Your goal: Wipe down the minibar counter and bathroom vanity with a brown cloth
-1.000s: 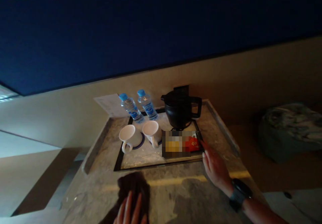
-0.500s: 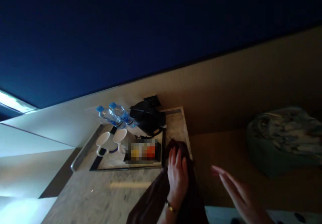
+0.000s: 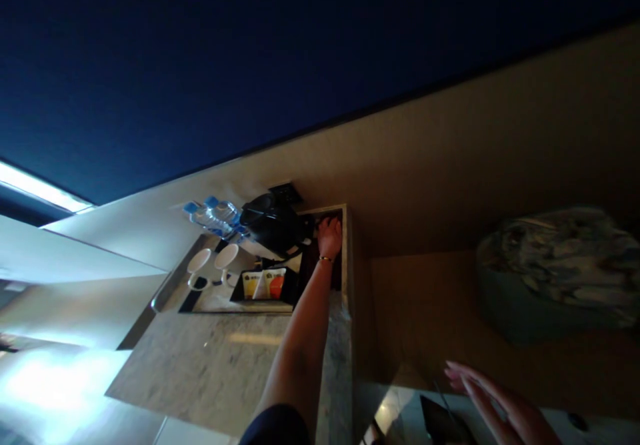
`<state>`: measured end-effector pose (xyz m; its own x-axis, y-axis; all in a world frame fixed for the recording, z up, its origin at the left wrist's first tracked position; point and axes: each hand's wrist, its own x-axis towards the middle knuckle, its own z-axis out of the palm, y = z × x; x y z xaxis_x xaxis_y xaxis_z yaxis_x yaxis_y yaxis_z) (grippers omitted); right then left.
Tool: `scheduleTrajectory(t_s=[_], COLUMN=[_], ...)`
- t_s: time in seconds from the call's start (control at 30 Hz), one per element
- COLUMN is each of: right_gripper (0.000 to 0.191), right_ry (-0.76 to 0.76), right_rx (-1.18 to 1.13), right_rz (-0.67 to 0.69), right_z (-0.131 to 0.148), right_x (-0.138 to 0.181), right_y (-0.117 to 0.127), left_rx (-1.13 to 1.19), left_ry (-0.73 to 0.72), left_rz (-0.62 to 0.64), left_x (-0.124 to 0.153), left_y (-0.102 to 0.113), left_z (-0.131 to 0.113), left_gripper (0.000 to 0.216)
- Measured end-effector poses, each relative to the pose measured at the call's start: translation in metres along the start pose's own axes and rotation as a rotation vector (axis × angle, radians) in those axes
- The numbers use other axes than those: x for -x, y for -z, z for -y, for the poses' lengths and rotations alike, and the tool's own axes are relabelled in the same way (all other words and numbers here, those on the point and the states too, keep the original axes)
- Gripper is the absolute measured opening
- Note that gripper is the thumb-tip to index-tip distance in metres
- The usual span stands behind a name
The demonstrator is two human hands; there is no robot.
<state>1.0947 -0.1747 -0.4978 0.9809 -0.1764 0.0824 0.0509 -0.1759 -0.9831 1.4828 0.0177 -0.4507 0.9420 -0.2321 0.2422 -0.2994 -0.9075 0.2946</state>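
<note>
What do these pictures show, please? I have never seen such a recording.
No machine works here: the left hand and right hand are a person's own, bare. Every picture comes from one head-worn camera, looking forward and down. On the counter are a tray, two white mugs, a black kettle, two water bottles and a black box with sachets. The left hand lies on dark cloth beside the kettle; whether it grips, I cannot tell. The right hand looks open and empty.
</note>
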Motion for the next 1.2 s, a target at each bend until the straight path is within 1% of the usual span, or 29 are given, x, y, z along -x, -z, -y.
scheduleTrajectory(t_s=[0.07, 0.13, 0.2, 0.3, 0.37, 0.43, 0.5, 0.57, 0.63, 0.67, 0.73, 0.77, 0.8, 0.83, 0.87, 0.9, 0.93, 0.97, 1.07, 1.1, 1.13, 1.17, 1.2], right_gripper=[0.041, 0.048, 0.050, 0.045, 0.042, 0.041, 0.041, 0.040, 0.039, 0.038, 0.037, 0.037, 0.035, 0.033, 0.030, 0.027, 0.025, 0.024, 0.028, 0.030, 0.031, 0.032, 0.033], right_ry=[-0.064, -0.105, -0.106, -0.066, -0.061, -0.071, -0.068, -0.057, -0.055, -0.059, -0.046, -0.025, 0.010, 0.060, 0.124, 0.195, 0.268, 0.337, 0.492, 0.527, 0.558, 0.594, 0.628], right_rx=[0.034, 0.047, 0.055, 0.055, 0.028, -0.006, -0.014, 0.007, 0.027, 0.036, 0.068, 0.089, 0.116, 0.148, 0.182, 0.219, 0.259, 0.302, 0.412, 0.434, 0.444, 0.447, 0.454], right_rz=[0.060, 0.093, 0.133, 0.265, 0.351, 0.405, 0.428, 0.432, 0.430, 0.431, 0.418, 0.405, 0.387, 0.364, 0.336, 0.306, 0.273, 0.237, 0.161, 0.157, 0.158, 0.165, 0.171], right_z=[0.007, 0.015, 0.023, 0.030, 0.032, 0.033, 0.031, 0.026, 0.020, 0.017, 0.013, 0.011, 0.011, 0.011, 0.012, 0.013, 0.014, 0.016, 0.026, 0.030, 0.035, 0.039, 0.044], right_x=[-0.005, -0.015, -0.026, -0.040, -0.044, -0.044, -0.042, -0.038, -0.035, -0.033, -0.028, -0.026, -0.024, -0.021, -0.020, -0.019, -0.018, -0.020, -0.032, -0.039, -0.046, -0.054, -0.062], right_y=[-0.004, -0.013, -0.027, -0.051, -0.066, -0.077, -0.084, -0.087, -0.088, -0.089, -0.090, -0.090, -0.092, -0.094, -0.097, -0.102, -0.108, -0.115, -0.145, -0.157, -0.168, -0.180, -0.190], left_rx=[-0.008, -0.011, -0.017, -0.059, -0.117, -0.170, -0.207, -0.226, -0.220, -0.212, -0.208, -0.220, -0.241, -0.266, -0.284, -0.284, -0.274, -0.238, -0.104, -0.051, 0.007, 0.048, 0.074], left_ry=[-0.011, -0.015, -0.025, -0.072, -0.110, -0.154, -0.179, -0.107, 0.060, 0.169, 0.393, 0.490, 0.573, 0.628, 0.645, 0.620, 0.571, 0.484, 0.110, -0.026, -0.177, -0.311, -0.409], left_rz=[0.006, 0.013, 0.016, 0.017, 0.043, 0.084, 0.100, 0.052, -0.023, -0.051, -0.076, -0.086, -0.104, -0.124, -0.143, -0.153, -0.149, -0.139, -0.054, -0.015, 0.016, 0.041, 0.070], left_x=[0.038, 0.088, 0.147, 0.240, 0.296, 0.340, 0.370, 0.384, 0.381, 0.374, 0.349, 0.334, 0.320, 0.309, 0.301, 0.299, 0.301, 0.307, 0.336, 0.344, 0.351, 0.355, 0.357], left_y=[0.008, 0.020, 0.035, 0.062, 0.080, 0.095, 0.107, 0.120, 0.136, 0.146, 0.165, 0.172, 0.177, 0.179, 0.178, 0.174, 0.166, 0.156, 0.117, 0.106, 0.099, 0.095, 0.096], left_z=[0.003, 0.006, 0.008, 0.010, 0.015, 0.026, 0.052, 0.093, 0.148, 0.176, 0.227, 0.246, 0.258, 0.262, 0.257, 0.243, 0.222, 0.194, 0.096, 0.070, 0.052, 0.044, 0.046], left_gripper=[0.041, 0.041, 0.041, 0.041, 0.042, 0.044, 0.044, 0.041, 0.040, 0.041, 0.044, 0.046, 0.047, 0.049, 0.049, 0.049, 0.047, 0.044, 0.041, 0.044, 0.042, 0.042, 0.044])
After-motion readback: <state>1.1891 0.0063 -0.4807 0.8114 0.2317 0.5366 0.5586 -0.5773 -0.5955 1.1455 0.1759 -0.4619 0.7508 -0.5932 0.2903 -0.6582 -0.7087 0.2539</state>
